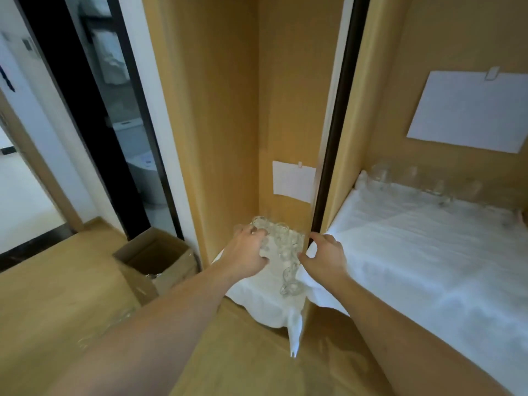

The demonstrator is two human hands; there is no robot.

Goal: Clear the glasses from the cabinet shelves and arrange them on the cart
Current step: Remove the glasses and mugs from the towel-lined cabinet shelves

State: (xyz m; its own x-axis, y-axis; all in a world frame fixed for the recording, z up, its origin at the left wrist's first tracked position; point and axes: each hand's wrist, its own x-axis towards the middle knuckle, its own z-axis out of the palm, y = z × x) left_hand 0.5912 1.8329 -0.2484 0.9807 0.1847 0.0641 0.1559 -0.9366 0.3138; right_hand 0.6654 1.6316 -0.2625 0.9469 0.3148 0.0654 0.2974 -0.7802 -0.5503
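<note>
Several clear glasses [281, 238] stand clustered on a white cloth [271, 301] in the narrow left cabinet bay. My left hand [247, 251] reaches in over the cluster, fingers curled around the leftmost glasses. My right hand [324, 255] hovers beside the cluster at the bay's right wall, fingers loosely bent, thumb near a glass; whether it grips one is unclear. Two more glasses [290, 281] sit nearer the shelf front. Another row of glasses [411, 178] lines the back of the wide right shelf. No cart is visible.
A wooden divider [334, 138] separates the two bays. The right shelf carries a white cloth [428, 252]. An open cardboard box [157, 258] with glasses inside stands on the wooden floor at left. Paper sheets [294, 181] hang on the back walls.
</note>
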